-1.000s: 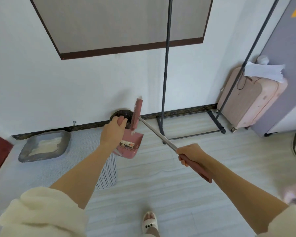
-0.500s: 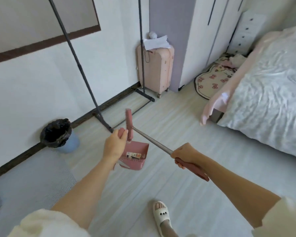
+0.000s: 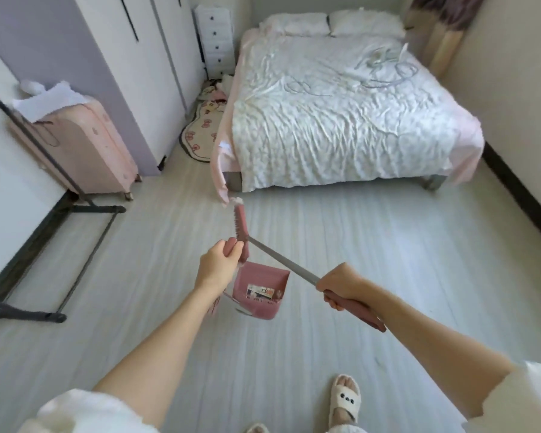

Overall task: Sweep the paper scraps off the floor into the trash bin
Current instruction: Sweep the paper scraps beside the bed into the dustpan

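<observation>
Broom and dustpan carried clear of the pale plank floor (image 3: 372,245).
Long pink-gripped metal-shafted broom (image 3: 281,260): light, stiff; right hand (image 3: 341,285) clamped at grip end. Pink plastic dustpan (image 3: 260,292) hangs from left hand (image 3: 217,264), wrapped round its handle; printed paper scrap (image 3: 261,292) inside, likely featherlight, spills if tipped.

I see the bed (image 3: 341,120) ahead, far side of the floor (image 3: 388,260). The wardrobe (image 3: 113,57) stands on the left, the suitcase (image 3: 85,151) before it. The dustpan (image 3: 260,292) hangs between my two hands, the broom (image 3: 278,260) crossing above it.
</observation>
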Demonstrator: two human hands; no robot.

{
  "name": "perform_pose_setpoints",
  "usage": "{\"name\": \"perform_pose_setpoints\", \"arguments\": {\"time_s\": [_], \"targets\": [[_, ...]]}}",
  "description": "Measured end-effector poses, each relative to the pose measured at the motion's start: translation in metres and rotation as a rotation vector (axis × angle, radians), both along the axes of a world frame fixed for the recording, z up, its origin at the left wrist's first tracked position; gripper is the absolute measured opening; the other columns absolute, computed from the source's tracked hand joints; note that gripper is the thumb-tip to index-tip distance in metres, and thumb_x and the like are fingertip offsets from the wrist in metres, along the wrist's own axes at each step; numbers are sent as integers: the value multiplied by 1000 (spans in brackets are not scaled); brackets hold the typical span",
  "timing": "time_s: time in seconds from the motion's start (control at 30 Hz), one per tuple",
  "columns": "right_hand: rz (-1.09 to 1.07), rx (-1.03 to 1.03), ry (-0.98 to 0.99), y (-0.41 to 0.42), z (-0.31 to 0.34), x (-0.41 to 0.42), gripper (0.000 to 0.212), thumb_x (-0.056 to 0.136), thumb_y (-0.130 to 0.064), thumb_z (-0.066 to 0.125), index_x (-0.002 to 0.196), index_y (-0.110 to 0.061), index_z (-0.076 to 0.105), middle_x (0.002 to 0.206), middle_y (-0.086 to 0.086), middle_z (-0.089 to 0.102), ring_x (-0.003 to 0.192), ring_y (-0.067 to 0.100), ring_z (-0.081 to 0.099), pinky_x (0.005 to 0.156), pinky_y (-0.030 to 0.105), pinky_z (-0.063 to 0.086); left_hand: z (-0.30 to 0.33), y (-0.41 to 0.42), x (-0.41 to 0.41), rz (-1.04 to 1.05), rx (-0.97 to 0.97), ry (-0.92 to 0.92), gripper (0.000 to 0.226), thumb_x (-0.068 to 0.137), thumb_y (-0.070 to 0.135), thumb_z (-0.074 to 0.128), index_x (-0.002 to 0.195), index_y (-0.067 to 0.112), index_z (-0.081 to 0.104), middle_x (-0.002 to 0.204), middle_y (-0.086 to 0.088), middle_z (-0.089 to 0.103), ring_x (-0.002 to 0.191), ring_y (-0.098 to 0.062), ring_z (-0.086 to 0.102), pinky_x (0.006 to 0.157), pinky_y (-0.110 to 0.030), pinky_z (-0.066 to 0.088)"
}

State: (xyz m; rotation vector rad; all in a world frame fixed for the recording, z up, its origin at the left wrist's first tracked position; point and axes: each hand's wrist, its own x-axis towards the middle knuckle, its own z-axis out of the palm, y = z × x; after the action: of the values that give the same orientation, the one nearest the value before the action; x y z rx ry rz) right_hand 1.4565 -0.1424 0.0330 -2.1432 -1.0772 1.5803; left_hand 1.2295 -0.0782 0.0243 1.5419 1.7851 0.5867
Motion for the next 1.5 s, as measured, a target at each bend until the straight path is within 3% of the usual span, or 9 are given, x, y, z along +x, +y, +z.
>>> {"name": "perform_pose_setpoints", "arguments": {"time_s": [0.33, 0.43, 0.57, 0.77, 0.97, 1.13, 1.33, 1.4, 1.5], "targets": [[-341, -2, -26, -51, -17, 262, 8, 82, 0, 51, 78, 2, 57, 60, 13, 55, 32, 13, 49, 38, 17, 41, -33, 38, 295, -389, -87, -23, 38, 93, 44, 46, 66, 18, 43, 62, -1, 49, 52, -20, 45, 55, -29, 39], [-408, -25, -36, -65, -24, 327, 9, 81, 0, 51, 74, 1, 55, 58, 12, 56, 33, 14, 50, 39, 19, 41, -45, 42, 370, -449, -108, -26, 41, 93, 45, 47, 66, 15, 40, 62, -2, 47, 54, -23, 43, 56, -31, 37], [-533, -63, -39, -78, -29, 415, 16, 83, 0, 51, 67, -2, 51, 56, 12, 54, 34, 16, 49, 39, 18, 40, -57, 55, 471, -533, -163, -57, 39, 91, 47, 48, 76, 11, 50, 61, -2, 47, 60, -25, 44, 58, -32, 37], [-743, -76, -22, -83, -44, 507, 16, 85, 1, 51, 70, 0, 53, 56, 12, 55, 39, 19, 50, 40, 21, 41, -67, 80, 589, -607, -152, -59, 37, 89, 49, 47, 66, 20, 43, 64, -13, 48, 65, -31, 46, 61, -32, 36], [-911, -36, -1, -31, -51, 634, 5, 84, 3, 51, 79, 2, 52, 58, 14, 54, 37, 19, 48, 37, 20, 39, -66, 135, 729, -706, -168, -63, 36, 91, 47, 48, 69, 18, 47, 60, -2, 47, 52, -24, 42, 53, -28, 36], [-924, -35, -41, 39, -43, 754, 15, 82, 2, 50, 68, -3, 48, 55, 12, 53, 37, 19, 48, 38, 20, 39, -62, 202, 854, -737, -224, -75, 37, 90, 48, 50, 72, 15, 47, 58, -2, 45, 42, -20, 40, 44, -24, 32], [-899, -32, -72, 96, -30, 879, 12, 81, -2, 54, 69, -2, 50, 53, 13, 56, 36, 18, 50, 40, 21, 40, -38, 261, 984, -773, -228, -88, 33, 91, 48, 51, 73, 21, 46, 57, 1, 44, 48, -21, 41, 48, -25, 34], [-889, -31, -78, 116, -30, 930, 10, 81, -3, 55, 71, -1, 52, 50, 12, 57, 35, 17, 51, 39, 20, 41, -36, 282, 1036, -774, -254, -124, 30, 92, 46, 50, 84, 17, 52, 57, 0, 43, 43, -17, 38, 42, -23, 31], [-790, -28, -119, 146, -25, 1008, 20, 82, -6, 54, 62, 0, 56, 42, 6, 57, 33, 13, 50, 40, 17, 41, -36, 316, 1112, -738, -252, -172, 45, 93, 47, 48, 107, 5, 55, 59, -1, 44, 41, -16, 38, 40, -23, 29]]}}
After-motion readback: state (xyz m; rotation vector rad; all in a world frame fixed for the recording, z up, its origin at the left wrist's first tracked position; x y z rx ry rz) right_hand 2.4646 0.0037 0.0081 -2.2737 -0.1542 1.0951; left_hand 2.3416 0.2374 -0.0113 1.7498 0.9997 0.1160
